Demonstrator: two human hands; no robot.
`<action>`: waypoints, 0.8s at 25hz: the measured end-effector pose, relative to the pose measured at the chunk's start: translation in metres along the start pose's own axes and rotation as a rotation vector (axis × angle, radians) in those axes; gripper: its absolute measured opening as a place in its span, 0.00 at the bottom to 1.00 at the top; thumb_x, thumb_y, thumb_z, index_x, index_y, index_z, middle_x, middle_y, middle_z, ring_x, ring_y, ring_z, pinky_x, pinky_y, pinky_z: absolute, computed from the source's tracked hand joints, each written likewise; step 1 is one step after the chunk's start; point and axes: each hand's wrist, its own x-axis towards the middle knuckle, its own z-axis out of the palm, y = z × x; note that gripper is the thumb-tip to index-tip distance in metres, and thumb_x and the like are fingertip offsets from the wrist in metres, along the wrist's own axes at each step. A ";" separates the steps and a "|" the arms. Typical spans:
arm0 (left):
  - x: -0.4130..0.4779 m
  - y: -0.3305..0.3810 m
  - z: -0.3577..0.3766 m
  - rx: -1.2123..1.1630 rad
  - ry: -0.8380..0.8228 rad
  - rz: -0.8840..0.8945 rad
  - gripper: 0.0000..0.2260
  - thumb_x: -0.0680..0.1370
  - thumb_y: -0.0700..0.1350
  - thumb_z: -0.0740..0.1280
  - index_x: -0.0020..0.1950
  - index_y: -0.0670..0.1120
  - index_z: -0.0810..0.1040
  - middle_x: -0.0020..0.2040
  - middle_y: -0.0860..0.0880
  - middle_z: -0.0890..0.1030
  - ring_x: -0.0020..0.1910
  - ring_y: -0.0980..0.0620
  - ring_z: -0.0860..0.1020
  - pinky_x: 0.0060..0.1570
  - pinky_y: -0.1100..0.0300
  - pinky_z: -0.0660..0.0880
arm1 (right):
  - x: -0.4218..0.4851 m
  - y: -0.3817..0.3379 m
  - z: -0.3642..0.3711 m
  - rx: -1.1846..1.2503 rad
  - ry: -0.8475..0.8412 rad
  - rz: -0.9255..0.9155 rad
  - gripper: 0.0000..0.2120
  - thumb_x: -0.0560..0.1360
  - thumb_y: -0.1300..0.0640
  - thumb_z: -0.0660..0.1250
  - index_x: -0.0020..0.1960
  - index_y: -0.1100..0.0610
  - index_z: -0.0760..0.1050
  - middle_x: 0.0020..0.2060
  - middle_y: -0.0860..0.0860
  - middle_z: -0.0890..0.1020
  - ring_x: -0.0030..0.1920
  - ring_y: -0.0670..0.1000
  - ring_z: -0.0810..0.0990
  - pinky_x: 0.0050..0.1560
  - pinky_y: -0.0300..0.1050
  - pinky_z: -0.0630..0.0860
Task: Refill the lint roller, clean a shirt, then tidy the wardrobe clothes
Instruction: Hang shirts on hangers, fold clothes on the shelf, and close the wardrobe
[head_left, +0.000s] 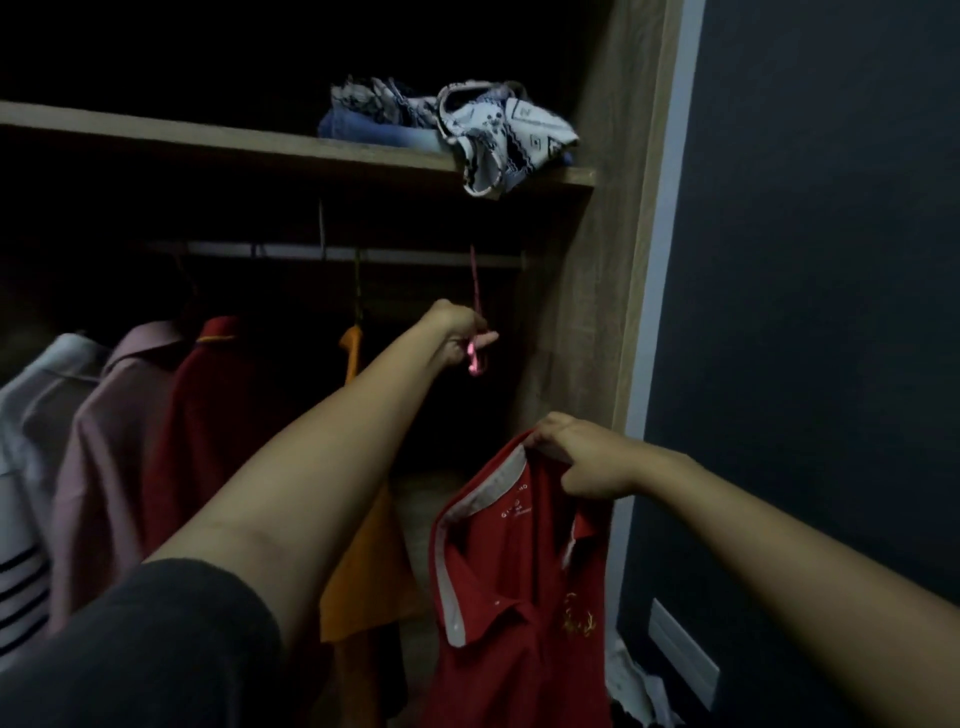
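Left hand up at the wardrobe rail, fingers pinching a pink hanger hooked there; right hand lower, beside the wardrobe side panel, fingers closed on the red polo shirt collar.

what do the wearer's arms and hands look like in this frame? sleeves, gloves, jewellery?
Both forearms are bare. The left arm has a dark charcoal sleeve ending around the elbow. No sleeve shows on the right arm within the frame. The left hand and right hand are ungloved, with no watch, rings or bracelets visible in the dim light.
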 end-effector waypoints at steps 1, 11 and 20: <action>-0.001 0.004 -0.004 0.029 0.026 -0.001 0.17 0.75 0.25 0.60 0.64 0.28 0.67 0.65 0.33 0.69 0.57 0.38 0.76 0.21 0.64 0.75 | 0.000 -0.001 0.001 -0.018 0.003 -0.009 0.25 0.72 0.68 0.61 0.68 0.58 0.67 0.66 0.52 0.67 0.65 0.52 0.69 0.61 0.39 0.69; -0.067 0.000 -0.006 0.064 0.125 -0.063 0.10 0.78 0.30 0.51 0.51 0.37 0.71 0.37 0.42 0.72 0.29 0.51 0.71 0.30 0.60 0.76 | -0.029 0.001 0.020 0.035 0.121 -0.048 0.27 0.70 0.63 0.62 0.69 0.56 0.65 0.67 0.48 0.65 0.65 0.52 0.70 0.64 0.49 0.72; -0.246 -0.020 -0.140 0.866 0.490 0.248 0.10 0.77 0.51 0.63 0.53 0.50 0.82 0.41 0.42 0.84 0.39 0.43 0.83 0.41 0.52 0.80 | -0.013 -0.010 0.024 0.103 0.232 -0.026 0.32 0.66 0.64 0.66 0.70 0.60 0.65 0.69 0.56 0.64 0.68 0.58 0.68 0.70 0.49 0.65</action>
